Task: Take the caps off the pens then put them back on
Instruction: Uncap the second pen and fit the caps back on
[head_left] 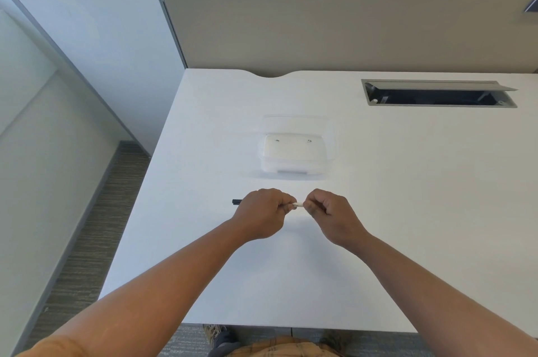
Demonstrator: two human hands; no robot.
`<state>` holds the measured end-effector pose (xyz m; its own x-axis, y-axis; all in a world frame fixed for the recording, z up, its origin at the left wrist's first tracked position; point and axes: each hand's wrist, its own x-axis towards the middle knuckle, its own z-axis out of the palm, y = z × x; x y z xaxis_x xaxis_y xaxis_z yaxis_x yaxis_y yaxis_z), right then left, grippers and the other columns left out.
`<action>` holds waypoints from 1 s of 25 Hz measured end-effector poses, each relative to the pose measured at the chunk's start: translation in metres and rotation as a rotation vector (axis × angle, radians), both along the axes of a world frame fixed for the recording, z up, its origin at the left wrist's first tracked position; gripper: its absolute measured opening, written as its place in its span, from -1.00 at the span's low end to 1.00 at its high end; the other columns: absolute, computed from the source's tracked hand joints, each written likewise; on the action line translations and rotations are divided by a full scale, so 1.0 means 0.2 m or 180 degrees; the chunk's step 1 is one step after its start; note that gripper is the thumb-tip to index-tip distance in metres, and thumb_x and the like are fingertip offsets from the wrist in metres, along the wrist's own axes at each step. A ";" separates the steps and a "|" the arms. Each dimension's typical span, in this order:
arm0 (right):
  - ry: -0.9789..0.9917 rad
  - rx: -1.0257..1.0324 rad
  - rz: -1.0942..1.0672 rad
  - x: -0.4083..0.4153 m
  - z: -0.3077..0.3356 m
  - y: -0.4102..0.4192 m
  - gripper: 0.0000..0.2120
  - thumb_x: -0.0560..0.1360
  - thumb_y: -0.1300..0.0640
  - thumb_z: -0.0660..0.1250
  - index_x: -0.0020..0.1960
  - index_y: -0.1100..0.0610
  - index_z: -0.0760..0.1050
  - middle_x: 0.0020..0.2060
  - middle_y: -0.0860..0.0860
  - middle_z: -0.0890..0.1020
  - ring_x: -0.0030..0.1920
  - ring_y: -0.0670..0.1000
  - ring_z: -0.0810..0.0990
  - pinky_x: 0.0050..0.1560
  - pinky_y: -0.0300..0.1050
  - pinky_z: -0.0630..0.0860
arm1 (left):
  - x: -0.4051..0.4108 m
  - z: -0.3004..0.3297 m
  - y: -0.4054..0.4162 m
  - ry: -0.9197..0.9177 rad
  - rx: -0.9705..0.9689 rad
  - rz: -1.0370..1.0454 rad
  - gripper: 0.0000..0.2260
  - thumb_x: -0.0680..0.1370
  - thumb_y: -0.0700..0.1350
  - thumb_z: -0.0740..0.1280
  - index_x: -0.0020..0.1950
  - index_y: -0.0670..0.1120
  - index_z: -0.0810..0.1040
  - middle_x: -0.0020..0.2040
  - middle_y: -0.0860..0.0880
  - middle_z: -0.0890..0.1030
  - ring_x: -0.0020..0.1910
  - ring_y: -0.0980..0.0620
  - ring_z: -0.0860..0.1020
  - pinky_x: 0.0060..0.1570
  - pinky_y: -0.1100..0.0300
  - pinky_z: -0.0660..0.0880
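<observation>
Both hands are gripping one slim pen (297, 205) above the smooth white surface (378, 211): left hand (262, 212) clutching its barrel, right hand (329, 211) pinching the other end

Head view — looking steeply down over desk (378, 211).

Near bench (291, 284): bare white surface is seen under and between the two forearms.
Middle: a pen (297, 205) is held level between left hand (262, 212) and right hand (332, 215), so the gap between them is closed.
Behind the hands: a clear plastic box (295, 153) stands near, blocking the straight path back.
Far right: an open cable hatch (439, 93) is sunk into the bench.
Back edge: a grey partition (349, 30) closes it off.
Left: open surface runs to the bench edge.
</observation>
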<state>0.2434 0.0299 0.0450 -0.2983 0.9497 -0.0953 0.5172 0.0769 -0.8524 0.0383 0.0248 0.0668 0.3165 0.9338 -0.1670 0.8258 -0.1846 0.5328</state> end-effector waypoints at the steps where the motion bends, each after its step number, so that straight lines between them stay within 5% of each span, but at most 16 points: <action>1: -0.0051 0.0027 -0.0007 -0.01 0.00 0.00 -0.76 0.64 0.11 0.25 -0.21 0.05 0.44 -0.42 -0.18 0.43 -0.39 -0.12 0.31 -0.37 -0.27 0.28 | 0.01 0.00 0.00 0.0072 0.0141 -0.0044 -0.80 0.63 -0.04 0.20 -0.16 0.00 0.51 -0.30 -0.04 0.54 -0.26 -0.12 0.50 -0.23 0.02 0.47; 7: 0.0212 -0.1025 -0.0289 -0.03 0.00 -0.01 -0.55 0.67 -0.06 0.16 -0.39 -0.05 0.39 -0.53 -0.16 0.42 -0.49 -0.11 0.30 -0.37 -0.17 0.28 | 0.04 -0.03 -0.03 0.0458 0.0729 -0.0232 -0.80 0.63 -0.10 0.19 -0.01 0.03 0.62 -0.24 0.02 0.56 -0.23 -0.09 0.47 -0.12 -0.03 0.45; 12: 0.0214 -0.0632 -0.0265 -0.01 0.01 0.01 -0.78 0.63 0.01 0.31 -0.14 0.07 0.59 -0.27 0.09 0.64 -0.31 -0.06 0.48 -0.25 -0.16 0.43 | 0.03 -0.05 -0.01 0.0225 0.0595 -0.0240 -0.78 0.65 -0.14 0.20 0.13 0.04 0.62 -0.15 0.03 0.56 -0.16 -0.07 0.45 -0.01 -0.01 0.43; 18: 0.0119 -0.0545 -0.0574 0.05 -0.03 0.06 -0.82 0.60 0.15 0.32 -0.18 0.04 0.57 -0.30 -0.04 0.58 -0.43 -0.18 0.36 -0.37 -0.27 0.34 | -0.08 -0.09 0.04 0.0007 0.0251 -0.0063 -0.68 0.68 -0.16 0.15 0.39 0.04 0.50 0.05 0.07 0.58 0.06 -0.02 0.46 0.18 0.08 0.30; 21: 0.0143 -0.0523 -0.0725 0.09 -0.05 0.07 -0.80 0.61 0.17 0.29 -0.17 0.03 0.56 -0.28 -0.06 0.59 -0.42 -0.20 0.40 -0.37 -0.33 0.35 | -0.18 -0.11 0.06 -0.0143 0.0168 0.0344 -0.73 0.69 -0.12 0.16 0.33 -0.01 0.55 0.10 0.01 0.62 0.09 -0.06 0.51 0.20 0.00 0.39; 25: 0.0191 -0.0465 -0.0774 0.12 -0.09 0.10 -0.83 0.60 0.17 0.34 -0.16 0.01 0.54 -0.32 -0.06 0.51 -0.41 -0.17 0.36 -0.34 -0.27 0.36 | -0.22 -0.14 0.09 -0.0635 -0.0160 0.0636 -0.79 0.66 -0.17 0.21 0.16 -0.03 0.63 -0.04 0.01 0.60 -0.05 0.06 0.51 -0.06 0.20 0.38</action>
